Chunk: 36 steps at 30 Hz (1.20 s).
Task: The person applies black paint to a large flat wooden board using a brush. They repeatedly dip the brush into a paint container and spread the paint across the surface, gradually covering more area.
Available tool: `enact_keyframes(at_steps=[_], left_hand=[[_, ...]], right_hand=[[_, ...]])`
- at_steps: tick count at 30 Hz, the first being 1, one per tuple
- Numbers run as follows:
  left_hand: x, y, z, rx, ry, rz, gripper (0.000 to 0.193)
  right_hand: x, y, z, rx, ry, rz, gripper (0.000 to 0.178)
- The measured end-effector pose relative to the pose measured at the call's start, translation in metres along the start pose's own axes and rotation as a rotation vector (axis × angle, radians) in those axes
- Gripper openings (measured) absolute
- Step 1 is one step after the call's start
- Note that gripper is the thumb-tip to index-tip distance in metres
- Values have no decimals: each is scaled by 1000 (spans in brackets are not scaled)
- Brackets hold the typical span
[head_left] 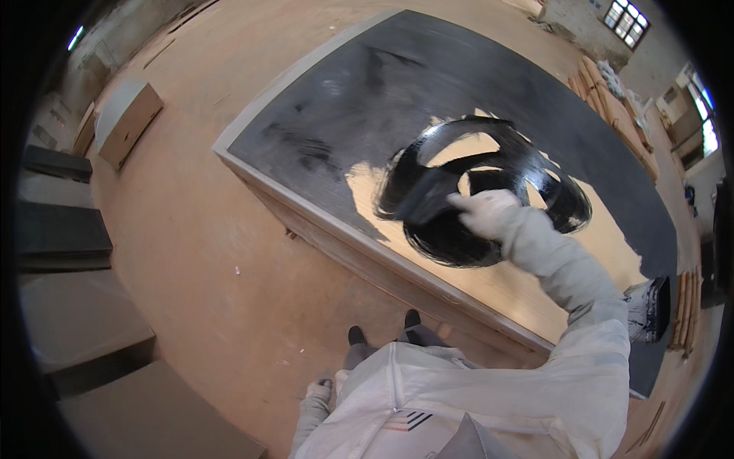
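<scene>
My right hand [489, 213], in a pale glove and slightly smeared by motion, is closed around a wide black brush [424, 197]. The brush lies against the large slab's top, among wet black paint [451, 243] spread in curved strokes. Bare cream-coloured wood [505, 294] shows between the strokes and along the near edge, while the rest of the top [367, 99] is dark grey-black. Low at my side hangs my left hand [317, 392], gloved and away from the slab; its fingers are too small and foreshortened to read.
A black-smeared container [648, 307] stands on the slab's right end, near my right elbow. Grey and dark blocks [80, 306] line the left side. Beyond sits a curved wooden piece [130, 122] on the dusty floor [191, 252]. Bundled wooden poles [608, 99] lie at the far right.
</scene>
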<state>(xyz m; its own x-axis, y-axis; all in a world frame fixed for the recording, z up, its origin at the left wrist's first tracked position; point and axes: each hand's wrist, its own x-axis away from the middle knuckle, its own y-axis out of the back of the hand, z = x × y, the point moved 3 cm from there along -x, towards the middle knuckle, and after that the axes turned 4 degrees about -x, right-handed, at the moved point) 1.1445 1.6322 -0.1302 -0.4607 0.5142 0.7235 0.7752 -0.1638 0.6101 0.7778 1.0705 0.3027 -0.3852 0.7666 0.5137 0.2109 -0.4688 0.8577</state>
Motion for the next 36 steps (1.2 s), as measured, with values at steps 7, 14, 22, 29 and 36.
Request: enact_keyframes(at_steps=[7, 14, 22, 29, 36], left_hand=[[-22, 61, 17, -39, 10, -67, 33], [-2, 57, 35, 101, 69, -71, 30], [9, 26, 28, 10, 66, 110, 34], [-5, 57, 44, 103, 38, -71, 31], [8, 65, 21, -61, 40, 28, 32]], right_hand=[[-79, 33, -139, -178, -326, -186, 55], [18, 10, 45, 45, -86, 27, 56], [-75, 30, -36, -110, -237, -196, 63], [-27, 26, 77, 69, 62, -25, 55], [-116, 50, 14, 71, 86, -217, 59]])
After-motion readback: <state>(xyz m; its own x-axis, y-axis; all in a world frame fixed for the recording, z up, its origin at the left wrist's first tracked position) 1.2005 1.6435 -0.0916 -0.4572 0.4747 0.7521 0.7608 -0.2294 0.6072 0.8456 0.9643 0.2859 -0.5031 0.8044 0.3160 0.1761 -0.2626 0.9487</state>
